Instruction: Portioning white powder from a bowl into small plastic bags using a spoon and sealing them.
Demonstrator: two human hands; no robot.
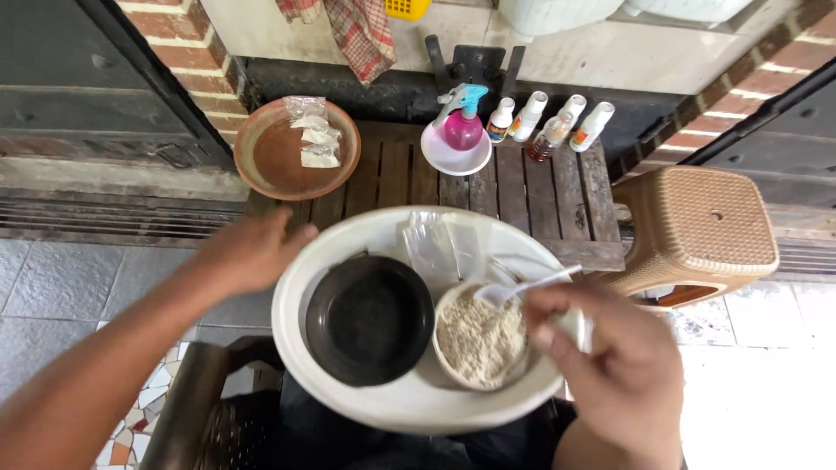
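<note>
4 bottles (557, 122) behind spray bottle (462, 124).

Beyond the fingers: a clay dish (272, 157) with sachets (315, 139), a pink spray bottle (462, 127), small white bottles (557, 122), a plastic stool (697, 228).

On the basin (348, 409) a pan (369, 318) sits left of a powder bowl (479, 339), with empty bags (440, 248) behind them, while on the slatted table (522, 196) beyond, a dish of packets (296, 148) lies left of a spray bottle (461, 122) and small bottles (549, 122).
</note>
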